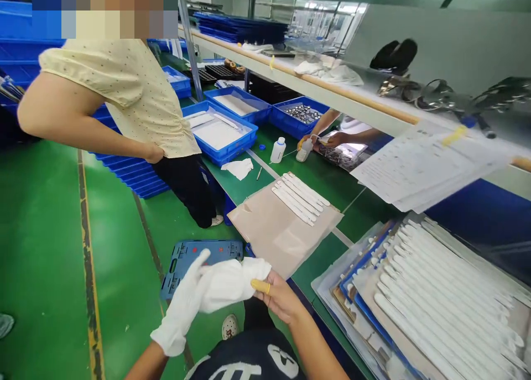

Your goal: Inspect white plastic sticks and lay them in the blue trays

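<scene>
The bare right hand (pixel 279 298) clenched its fingers (pixel 269 296) on the white glove (pixel 226 283) of the open left hand (pixel 179 313); some white strips (pixel 298 197) lay on a beige sheet (pixel 269 230), a larger batch (pixel 440 297) at right.

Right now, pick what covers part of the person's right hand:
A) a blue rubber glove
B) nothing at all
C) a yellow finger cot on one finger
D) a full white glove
C. The right hand is otherwise bare, with a yellow finger cot on one finger; the white glove is on the white-gloved left hand.
</scene>
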A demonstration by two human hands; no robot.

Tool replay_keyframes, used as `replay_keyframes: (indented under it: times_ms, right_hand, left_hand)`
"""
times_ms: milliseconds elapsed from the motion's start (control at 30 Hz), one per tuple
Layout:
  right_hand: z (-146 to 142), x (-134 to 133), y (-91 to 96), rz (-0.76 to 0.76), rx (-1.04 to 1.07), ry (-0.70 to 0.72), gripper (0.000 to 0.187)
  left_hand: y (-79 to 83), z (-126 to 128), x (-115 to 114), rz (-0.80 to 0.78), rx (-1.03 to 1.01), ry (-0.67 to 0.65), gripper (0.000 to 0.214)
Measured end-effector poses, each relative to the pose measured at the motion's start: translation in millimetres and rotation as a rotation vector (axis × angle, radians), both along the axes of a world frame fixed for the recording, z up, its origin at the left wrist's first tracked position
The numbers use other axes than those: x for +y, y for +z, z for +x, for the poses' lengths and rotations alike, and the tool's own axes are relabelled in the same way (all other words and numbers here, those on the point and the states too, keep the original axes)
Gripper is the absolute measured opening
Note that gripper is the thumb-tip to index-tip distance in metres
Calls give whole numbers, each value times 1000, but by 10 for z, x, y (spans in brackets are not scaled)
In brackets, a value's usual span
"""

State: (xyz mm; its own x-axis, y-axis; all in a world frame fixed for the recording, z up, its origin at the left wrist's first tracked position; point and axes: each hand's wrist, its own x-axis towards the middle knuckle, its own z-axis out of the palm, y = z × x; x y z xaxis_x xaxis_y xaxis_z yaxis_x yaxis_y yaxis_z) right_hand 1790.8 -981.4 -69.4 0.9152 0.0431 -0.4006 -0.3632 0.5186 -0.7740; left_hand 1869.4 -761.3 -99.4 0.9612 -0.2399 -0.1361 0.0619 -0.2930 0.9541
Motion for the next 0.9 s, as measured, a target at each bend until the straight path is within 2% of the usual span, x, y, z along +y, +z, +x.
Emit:
replay_keyframes:
  times_ms: [100,167,267,367,433,467,567,633,700,767,833,900]
  right_hand:
    - [383,-210,-50,-12,1,3,59]
    - [629,-362,-50,-23,-12,6,64]
    - [922,-594,11,-58,-74,78,64]
    - [1114,-856,65,-199,-167,270,49]
    - [1230,-1036,40,-343,-198,343,39]
    - [1295,-1119,2,-412,-199,333,36]
    - [1534,-1299,-206,-536,-170,195,39]
    - [1701,-1363,-411,-588,-145,97,40]
    - [1835,-1407,-652,-665,-122,7,35]
    - [1906,-1462,-912,-784,-94,-95,26]
    - [1904,-1545,-1167,-933,-64,-194,17]
    - [1848,-1648,-1394,-1091,-48,-271,14]
  left_hand:
    - [150,274,-60,50,-22,155,59]
    - [274,421,-179,75,-54,166,67]
    - [368,623,-524,92,-91,-48,80]
    - [311,841,-973,86,-44,-296,95]
    - [236,986,-1235,38,78,-386,93]
    - [200,1051,-1335,-3,153,-414,83]
    - [111,1206,-1495,-97,300,-449,35]
    - [53,1301,-1517,-113,326,-403,21]
    - [-18,1434,-1524,-132,306,-338,25]
    - [-91,1628,-1561,-165,296,-293,45]
    - [-140,1871,-1654,-186,301,-285,60]
    - [-144,2121,-1807,-194,309,-322,60]
